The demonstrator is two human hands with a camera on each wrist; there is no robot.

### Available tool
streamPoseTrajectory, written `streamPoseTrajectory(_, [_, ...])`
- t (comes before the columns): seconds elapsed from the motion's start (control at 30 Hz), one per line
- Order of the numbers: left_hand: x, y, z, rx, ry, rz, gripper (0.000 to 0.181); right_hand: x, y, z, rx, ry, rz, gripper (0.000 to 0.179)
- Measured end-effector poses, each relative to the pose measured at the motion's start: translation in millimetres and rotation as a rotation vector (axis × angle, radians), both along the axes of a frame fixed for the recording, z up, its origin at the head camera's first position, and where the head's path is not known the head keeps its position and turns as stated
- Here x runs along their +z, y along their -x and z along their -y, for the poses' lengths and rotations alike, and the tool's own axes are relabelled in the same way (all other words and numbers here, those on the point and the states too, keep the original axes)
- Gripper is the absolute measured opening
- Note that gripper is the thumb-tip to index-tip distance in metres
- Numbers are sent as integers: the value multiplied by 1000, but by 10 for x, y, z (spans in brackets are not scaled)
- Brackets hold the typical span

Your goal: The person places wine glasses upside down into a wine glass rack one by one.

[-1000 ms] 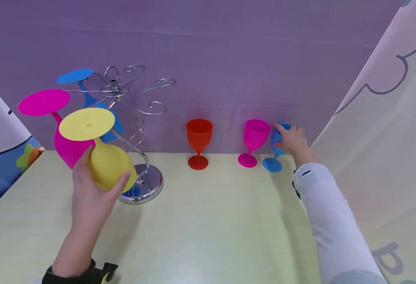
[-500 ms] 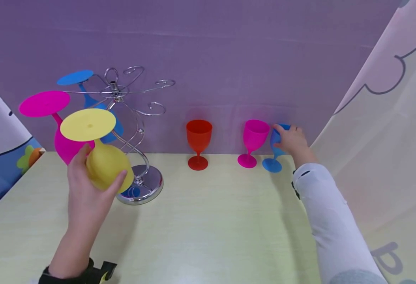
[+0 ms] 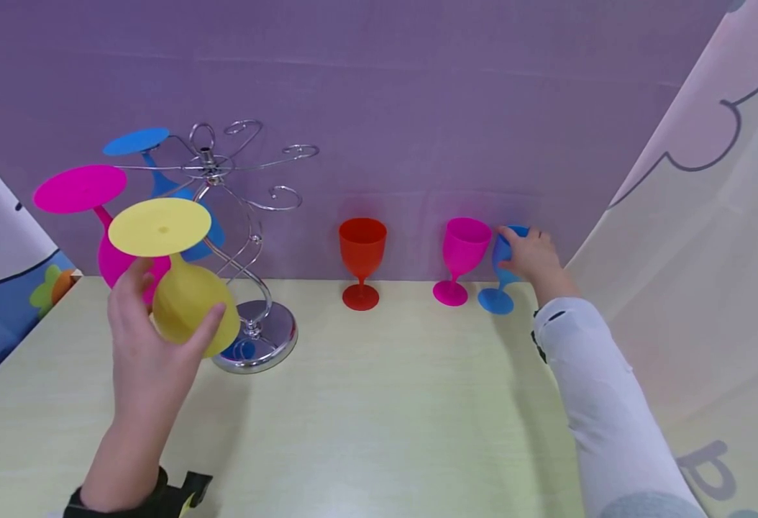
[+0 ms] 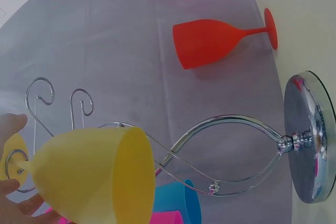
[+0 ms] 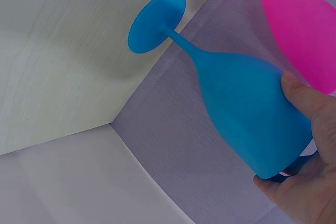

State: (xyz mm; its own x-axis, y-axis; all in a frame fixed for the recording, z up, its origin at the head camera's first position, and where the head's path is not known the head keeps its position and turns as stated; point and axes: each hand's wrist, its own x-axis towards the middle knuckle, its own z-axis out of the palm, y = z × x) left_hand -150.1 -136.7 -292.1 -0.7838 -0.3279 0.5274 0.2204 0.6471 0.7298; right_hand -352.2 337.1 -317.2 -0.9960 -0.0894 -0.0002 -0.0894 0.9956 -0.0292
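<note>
A yellow plastic goblet [image 3: 194, 306] hangs upside down by its foot from a curled arm of the chrome wire rack [image 3: 254, 288]. My left hand [image 3: 152, 360] is around its bowl, thumb and fingers spread apart. In the left wrist view a wire curl passes around the goblet's stem, and part of the left hand [image 4: 16, 203] shows at the left edge. At the right, my right hand [image 3: 536, 260] grips the bowl of a blue goblet [image 5: 247, 103] near its rim. That goblet stands on its foot on the table, tilted slightly.
A pink goblet [image 3: 80, 189] and a blue goblet [image 3: 138, 141] hang inverted from the rack. Upright along the back stand a red goblet [image 3: 362, 248] and another pink goblet [image 3: 466, 244]. Purple cloth [image 3: 418, 122] rises behind the pale table [image 3: 385, 403].
My left hand has shifted slightly left and its fingers have spread away from the yellow goblet, which hangs almost in place. My right hand and its blue goblet have not moved.
</note>
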Motion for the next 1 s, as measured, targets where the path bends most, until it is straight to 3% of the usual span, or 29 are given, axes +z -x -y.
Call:
streamPoseTrajectory(0.2, [61,-26,-39,5,5,-87,84,6,2,-1,-2,-11,-4,68])
streamPoseTrajectory(0.37, [100,-37,-66,6,26,-212,85,-5,19,-12,-10,-2,1,68])
streamPoseTrajectory(0.5, [118,-27,-87,2,18,-271,85,-13,24,-20,-14,7,8,69])
streamPoseTrajectory(0.7, [101,-45,-86,13,29,-276,84,-21,34,-23,-16,8,17,70])
streamPoseTrajectory(0.87, [130,-70,-101,24,-64,-264,85,-19,38,-22,-11,-7,9,70])
streamPoseTrajectory(1.0, [155,-73,-145,28,-85,-341,82,-16,33,-21,-8,-21,9,69])
